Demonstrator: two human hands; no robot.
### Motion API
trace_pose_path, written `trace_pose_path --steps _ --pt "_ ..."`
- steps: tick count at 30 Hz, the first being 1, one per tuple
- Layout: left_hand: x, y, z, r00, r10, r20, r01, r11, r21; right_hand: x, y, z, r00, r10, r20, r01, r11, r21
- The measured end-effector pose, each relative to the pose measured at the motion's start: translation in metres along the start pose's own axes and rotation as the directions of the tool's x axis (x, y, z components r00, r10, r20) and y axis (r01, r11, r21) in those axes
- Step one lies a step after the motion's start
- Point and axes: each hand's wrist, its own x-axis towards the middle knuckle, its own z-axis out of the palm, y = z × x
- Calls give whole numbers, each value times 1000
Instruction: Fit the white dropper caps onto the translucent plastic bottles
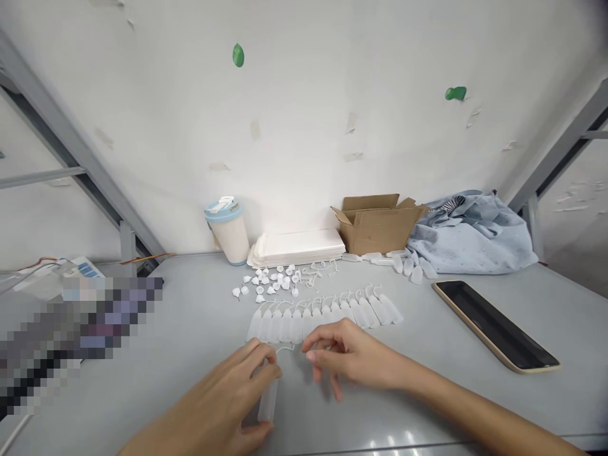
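My left hand [244, 383] is closed around a small frosted plastic tube [268, 400], with its fingertips on the upper end and its thumb near the lower end. A thin white string [285, 348] sticks out past those fingertips. To the right, my right hand [349, 356] hovers over the table with loosely curled, parted fingers and nothing visible in them. Just beyond both hands lies a row of several similar frosted tubes [304, 324], each with a white string at its top. Behind the row are scattered small white caps [259, 289] and loose white strings [311, 277].
Along the wall stand a cup with a blue lid [228, 231], a stack of white sheets [299, 248], an opened cardboard box [380, 229] and a bundle of blue cloth [475, 240]. More frosted pieces [417, 273] lie by the box. A phone [494, 323] rests at right.
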Motion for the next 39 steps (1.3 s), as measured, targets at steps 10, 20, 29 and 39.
trace_pose_path --steps 10,20,29,39 --pt "7 -6 1 994 -53 98 59 996 -64 -5 -14 -44 950 -73 -304 56 996 -62" --pt "34 -20 -15 995 10 100 15 969 -247 -10 9 -128 630 -405 -663 -192 745 -638" --pt "140 -53 -11 986 31 -164 -38 998 -44 0 49 -163 688 -477 -547 -380 406 -831" --pt "167 -51 1 986 49 -162 -51 999 -5 13 52 -157 827 -403 -392 -252 357 -899"
